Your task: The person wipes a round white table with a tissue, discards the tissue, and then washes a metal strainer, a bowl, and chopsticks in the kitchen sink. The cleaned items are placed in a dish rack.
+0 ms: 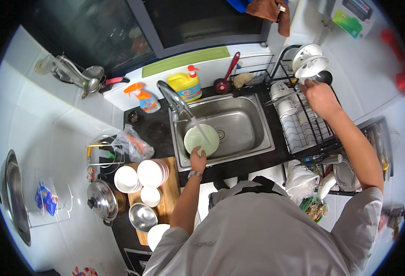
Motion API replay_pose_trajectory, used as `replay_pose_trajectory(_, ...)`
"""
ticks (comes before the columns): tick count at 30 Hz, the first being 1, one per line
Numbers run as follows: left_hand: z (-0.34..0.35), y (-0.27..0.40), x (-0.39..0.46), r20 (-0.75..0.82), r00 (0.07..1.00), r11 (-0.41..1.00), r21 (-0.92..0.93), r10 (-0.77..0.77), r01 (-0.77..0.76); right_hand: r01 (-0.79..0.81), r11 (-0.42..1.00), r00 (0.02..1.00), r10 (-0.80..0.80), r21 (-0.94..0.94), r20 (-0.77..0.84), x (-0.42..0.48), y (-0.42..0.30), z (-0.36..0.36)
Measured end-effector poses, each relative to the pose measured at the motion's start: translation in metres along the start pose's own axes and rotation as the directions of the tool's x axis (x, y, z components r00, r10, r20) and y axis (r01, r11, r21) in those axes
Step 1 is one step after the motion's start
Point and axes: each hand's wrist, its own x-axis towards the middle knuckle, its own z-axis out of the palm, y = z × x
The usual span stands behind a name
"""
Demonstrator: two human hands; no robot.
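Observation:
My left hand (198,160) grips the near rim of a pale green round dish (201,139) in the left part of the stainless steel sink (240,129). Water runs from the chrome faucet (176,96) onto the dish. Over at the black wire dish rack (313,127), my right hand (320,98) is closed on a thin flat object (281,98), seen nearly edge-on; its exact kind is unclear. White bowls (287,108) stand in the rack below that object, and two patterned white bowls (311,65) rest tilted on its upper tier.
Left of the sink, a wooden cutting board (171,183) carries stacked white bowls (150,173) and a metal bowl (143,217). A lidded pot (102,200) stands beside it. Behind the sink are a spray bottle (143,98), a yellow pump bottle (185,84) and a red-handled brush (227,76).

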Motion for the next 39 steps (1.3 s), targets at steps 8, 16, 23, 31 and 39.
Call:
replay_pose_trajectory(8, -0.067, 0.107, 0.036, 0.647, 0.741, 0.373, -0.651, -0.182, 0.661, 0.389, 0.915, 0.919, -0.378, 0.104, -0.111, 0.090, -0.169, 0.102)
replay_pose_trajectory(16, -0.095, 0.121, 0.065, 0.857, 0.508, 0.338, -0.453, -0.091, 0.825, 0.293, 0.893, 0.956, -0.282, 0.340, -0.084, 0.124, -0.276, 0.195)
replay_pose_trajectory(23, -0.071, 0.124, 0.066, 0.749, 0.583, 0.562, -0.347, -0.316, 0.751, -0.265, 0.642, 0.934, 0.357, 0.719, 0.025, 0.106, -0.327, 0.258)
replay_pose_trajectory(31, -0.039, 0.119, 0.081, 0.689, 0.554, 0.657, -0.148, -0.467, 0.739, -0.629, -0.774, 0.566, -0.517, -0.070, 0.642, 0.099, -0.347, 0.252)
replay_pose_trajectory(39, -0.045, 0.113, 0.058, 0.726, 0.468, 0.402, -0.282, -0.504, 0.871, -0.627, -0.779, 0.671, -0.544, -0.007, 0.504, 0.109, -0.375, 0.269)
